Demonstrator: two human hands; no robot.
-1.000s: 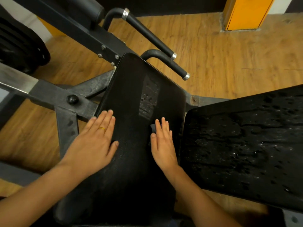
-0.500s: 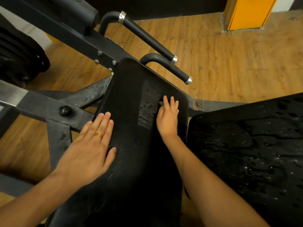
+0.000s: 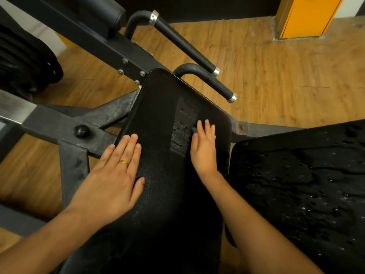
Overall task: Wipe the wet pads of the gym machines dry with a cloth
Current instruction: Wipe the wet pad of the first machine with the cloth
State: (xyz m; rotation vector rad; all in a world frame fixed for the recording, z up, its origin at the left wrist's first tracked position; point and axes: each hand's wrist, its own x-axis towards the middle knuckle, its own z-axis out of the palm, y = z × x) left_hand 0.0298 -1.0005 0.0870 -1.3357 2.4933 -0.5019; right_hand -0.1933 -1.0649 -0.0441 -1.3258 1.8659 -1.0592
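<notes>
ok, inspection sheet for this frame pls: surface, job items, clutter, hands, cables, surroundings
surface: narrow pad, droplets near its top; wide pad beaded all over.
job's things: likely cloth, only a dark scrap peeking beside right hand.
clutter: nothing seen.
grippers: left hand flat on narrow pad's edge; right hand flat on it, fingers straight.
cables: nothing seen.
surroundings: steel frame, grip bars, weight plates, wood floor, orange panel.

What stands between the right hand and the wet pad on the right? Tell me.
Nothing visible does. The right hand lies flat on the long pad. The wet pad sits just right of it across a narrow gap, bearing only water drops.
</notes>
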